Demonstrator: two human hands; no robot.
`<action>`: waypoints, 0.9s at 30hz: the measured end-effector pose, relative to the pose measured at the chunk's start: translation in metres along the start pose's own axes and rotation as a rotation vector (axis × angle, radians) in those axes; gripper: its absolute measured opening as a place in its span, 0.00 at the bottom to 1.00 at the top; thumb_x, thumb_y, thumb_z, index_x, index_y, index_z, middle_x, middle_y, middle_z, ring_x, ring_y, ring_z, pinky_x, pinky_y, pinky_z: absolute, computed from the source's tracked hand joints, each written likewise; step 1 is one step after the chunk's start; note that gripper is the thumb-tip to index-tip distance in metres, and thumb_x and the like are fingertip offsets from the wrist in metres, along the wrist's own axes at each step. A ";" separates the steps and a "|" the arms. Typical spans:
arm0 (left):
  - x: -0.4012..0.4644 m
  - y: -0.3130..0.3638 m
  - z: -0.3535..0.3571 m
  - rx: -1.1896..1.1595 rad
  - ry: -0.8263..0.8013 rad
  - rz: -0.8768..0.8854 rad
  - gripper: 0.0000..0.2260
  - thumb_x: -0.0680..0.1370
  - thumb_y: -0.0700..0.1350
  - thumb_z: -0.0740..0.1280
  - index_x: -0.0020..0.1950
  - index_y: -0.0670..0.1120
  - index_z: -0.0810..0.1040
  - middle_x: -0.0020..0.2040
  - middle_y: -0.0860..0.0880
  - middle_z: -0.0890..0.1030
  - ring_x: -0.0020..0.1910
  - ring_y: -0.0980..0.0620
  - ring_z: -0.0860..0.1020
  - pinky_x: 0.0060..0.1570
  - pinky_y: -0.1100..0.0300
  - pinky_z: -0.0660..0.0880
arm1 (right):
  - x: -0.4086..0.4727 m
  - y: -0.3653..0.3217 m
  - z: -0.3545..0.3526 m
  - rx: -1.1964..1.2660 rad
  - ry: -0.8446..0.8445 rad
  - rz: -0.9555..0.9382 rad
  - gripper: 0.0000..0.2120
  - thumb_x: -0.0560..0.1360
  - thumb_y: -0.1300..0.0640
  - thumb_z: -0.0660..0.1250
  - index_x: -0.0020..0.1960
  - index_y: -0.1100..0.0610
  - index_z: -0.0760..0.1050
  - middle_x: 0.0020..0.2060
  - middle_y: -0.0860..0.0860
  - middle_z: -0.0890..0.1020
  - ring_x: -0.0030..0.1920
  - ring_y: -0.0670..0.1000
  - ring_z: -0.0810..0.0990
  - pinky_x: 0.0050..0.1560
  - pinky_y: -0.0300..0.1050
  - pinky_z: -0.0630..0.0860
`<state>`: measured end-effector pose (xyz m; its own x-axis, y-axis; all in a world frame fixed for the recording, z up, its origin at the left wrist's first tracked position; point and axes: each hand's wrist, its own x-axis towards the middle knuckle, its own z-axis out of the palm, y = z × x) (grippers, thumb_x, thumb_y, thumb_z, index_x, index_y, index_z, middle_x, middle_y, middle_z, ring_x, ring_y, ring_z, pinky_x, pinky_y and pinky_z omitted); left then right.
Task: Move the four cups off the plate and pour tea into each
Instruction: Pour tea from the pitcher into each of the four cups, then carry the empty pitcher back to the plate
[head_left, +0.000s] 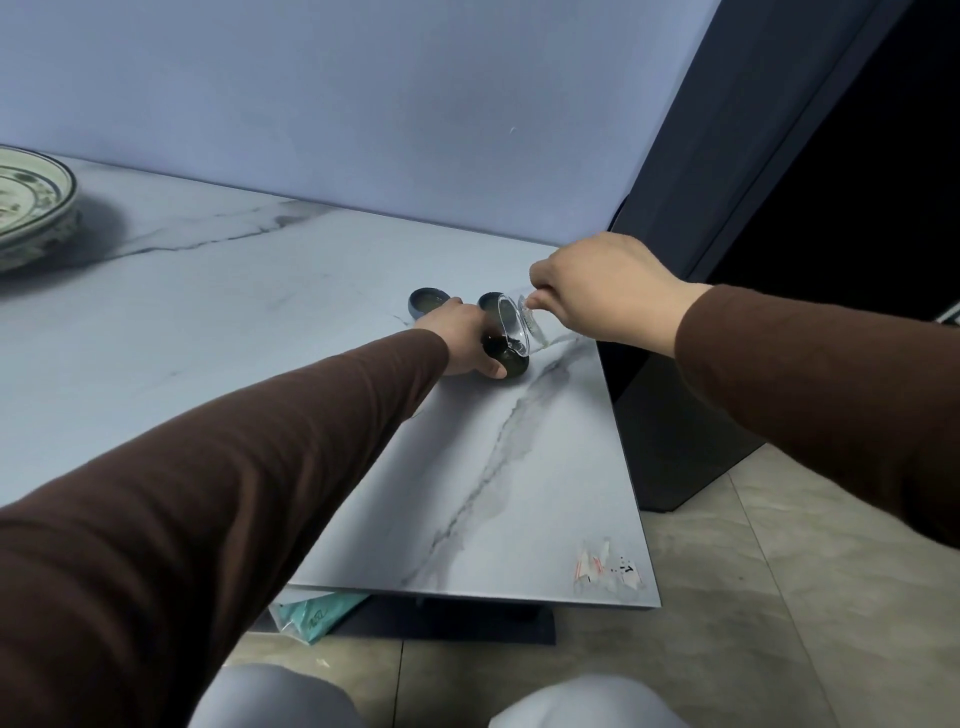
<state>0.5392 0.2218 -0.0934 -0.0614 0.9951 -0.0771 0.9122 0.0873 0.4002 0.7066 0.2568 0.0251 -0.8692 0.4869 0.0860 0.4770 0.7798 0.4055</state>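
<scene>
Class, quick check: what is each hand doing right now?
Left hand: closed around a dark cup on the table.
Right hand: closed on the tilted glass pitcher, over that cup.

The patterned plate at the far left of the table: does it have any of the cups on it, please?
No. The patterned plate shows no cups; the cups in view stand on the table near the hands.

Pale blue wall (363, 93); marble-veined surface (519, 467); beige tile floor (779, 597); dark cabinet (691, 441) at right.
</scene>
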 end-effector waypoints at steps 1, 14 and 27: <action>0.000 0.000 0.000 0.002 -0.003 -0.001 0.23 0.69 0.59 0.74 0.60 0.50 0.80 0.55 0.48 0.81 0.62 0.46 0.69 0.61 0.48 0.72 | -0.003 0.002 0.004 0.052 -0.003 0.051 0.16 0.81 0.43 0.57 0.39 0.52 0.67 0.32 0.49 0.71 0.37 0.57 0.71 0.36 0.46 0.63; -0.008 0.006 -0.003 0.005 0.051 -0.022 0.33 0.70 0.56 0.73 0.72 0.49 0.69 0.64 0.48 0.76 0.65 0.45 0.67 0.63 0.48 0.71 | -0.027 0.025 0.045 0.715 -0.033 0.754 0.21 0.80 0.43 0.55 0.32 0.50 0.71 0.35 0.46 0.78 0.43 0.55 0.77 0.38 0.45 0.65; -0.052 -0.053 -0.067 0.163 0.285 0.099 0.15 0.76 0.54 0.68 0.60 0.50 0.78 0.56 0.51 0.81 0.57 0.46 0.75 0.56 0.49 0.74 | 0.033 -0.021 0.043 1.173 0.346 0.701 0.19 0.80 0.44 0.56 0.37 0.52 0.73 0.34 0.47 0.77 0.37 0.51 0.73 0.41 0.46 0.69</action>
<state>0.4664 0.1686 -0.0493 -0.0593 0.9731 0.2227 0.9708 0.0043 0.2398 0.6736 0.2735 -0.0193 -0.3148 0.9192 0.2365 0.4990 0.3723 -0.7825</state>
